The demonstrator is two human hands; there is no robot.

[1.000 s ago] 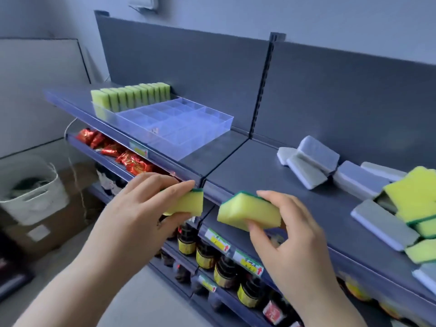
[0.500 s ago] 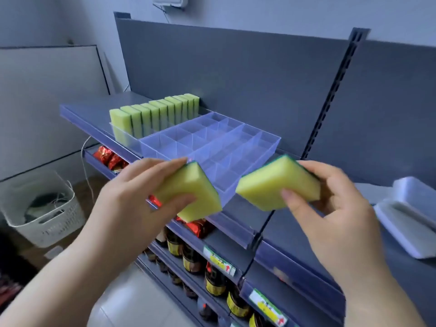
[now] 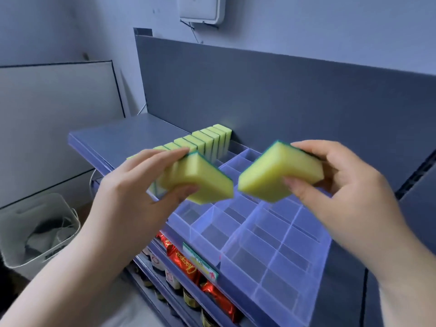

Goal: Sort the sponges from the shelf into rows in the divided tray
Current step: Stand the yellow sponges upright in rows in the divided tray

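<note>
1. The left hand (image 3: 132, 187) has its fingers (image 3: 165, 154) and thumb curled round a yellow-green sponge (image 3: 203, 182).
2. The right hand (image 3: 351, 185) has its fingers (image 3: 313, 147) gripping a second sponge (image 3: 280, 172) the same way.
3. Both sponges hang above the tray (image 3: 271, 258), close together but apart.
4. The clear divided tray holds a row (image 3: 207, 140) of sponges on edge along its left side.
5. The tray sits on the grey shelf (image 3: 122, 135), against the back panel (image 3: 283, 95).
6. Red packets (image 3: 184, 263) and bottles (image 3: 188, 300) fill the lower shelves.
7. A white basket (image 3: 47, 253) stands lower left, and a white box (image 3: 200, 8) hangs on the wall.
</note>
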